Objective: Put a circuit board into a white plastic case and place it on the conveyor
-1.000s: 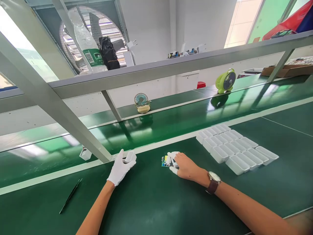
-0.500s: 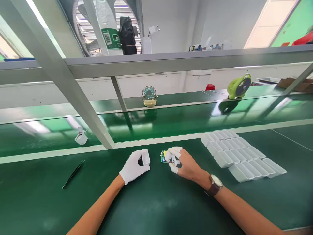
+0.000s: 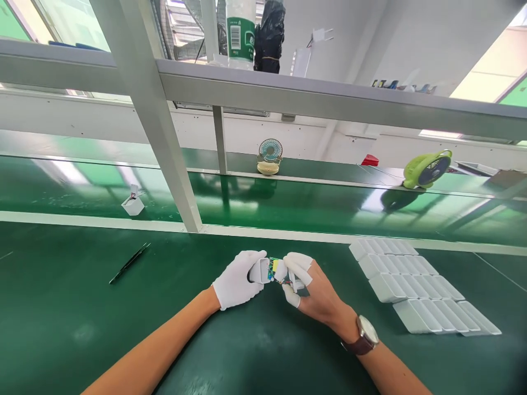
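The left hand [image 3: 237,281] grips a white case [image 3: 260,271], the right hand [image 3: 315,288] a circuit board [image 3: 274,269] at its mouth.

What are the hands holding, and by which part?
Left hand: a white case, by opposite sides. Right hand: a circuit board, by the end away from the case.

L hand [image 3: 237,282] in white glove grips white case [image 3: 260,272]; R hand [image 3: 316,291] w/ white finger covers holds PCB [image 3: 273,269], end at case mouth. Blk tweezers [image 3: 129,264] on green bench [image 3: 230,351], far L; white cases [image 3: 407,281] in rows, R. Sm fan [image 3: 270,151] & lime fan [image 3: 426,170] behind.
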A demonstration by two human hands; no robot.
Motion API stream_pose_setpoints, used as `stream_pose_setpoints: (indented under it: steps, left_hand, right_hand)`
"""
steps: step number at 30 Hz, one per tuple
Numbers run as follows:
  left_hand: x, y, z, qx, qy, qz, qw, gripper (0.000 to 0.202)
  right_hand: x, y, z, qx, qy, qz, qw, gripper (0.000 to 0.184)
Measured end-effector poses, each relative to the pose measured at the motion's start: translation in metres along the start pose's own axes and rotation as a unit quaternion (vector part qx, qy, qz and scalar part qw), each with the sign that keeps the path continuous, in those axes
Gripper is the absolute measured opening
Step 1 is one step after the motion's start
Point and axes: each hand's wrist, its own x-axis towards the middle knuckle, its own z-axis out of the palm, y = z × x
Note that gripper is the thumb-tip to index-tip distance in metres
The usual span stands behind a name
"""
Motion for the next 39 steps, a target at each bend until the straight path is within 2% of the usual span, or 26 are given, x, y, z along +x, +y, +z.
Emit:
stream_pose_setpoints:
  steps: [3, 7, 16, 39]
  left_hand:
    - [-0.0017, -0.0018, 0.0017, 0.008, -0.005, 0.026, 1.0, 0.081]
    - [-0.002, -0.0011, 0.0011, 0.025, -0.021, 0.03, 0.999, 0.083]
    - [-0.0014, 0.0034, 0.0007, 0.05, -0.013, 0.083, 0.995, 0.08]
    - [-0.0016, 0.0016, 0.002, 0.038, -0.013, 0.088, 0.995, 0.073]
  right_hand:
    - [-0.0037, -0.0026, -0.0004, -0.01, -0.005, -0.024, 1.0, 0.077]
    - [-0.0043, -0.0035, -0.0011, -0.017, -0.017, -0.03, 0.999, 0.079]
    - [-0.0037, -0.0065, -0.0034, -0.011, -0.057, -0.002, 0.998, 0.071]
    - [-0.0089, -0.0048, 0.003, -0.005, -0.044, -0.005, 0.999, 0.071]
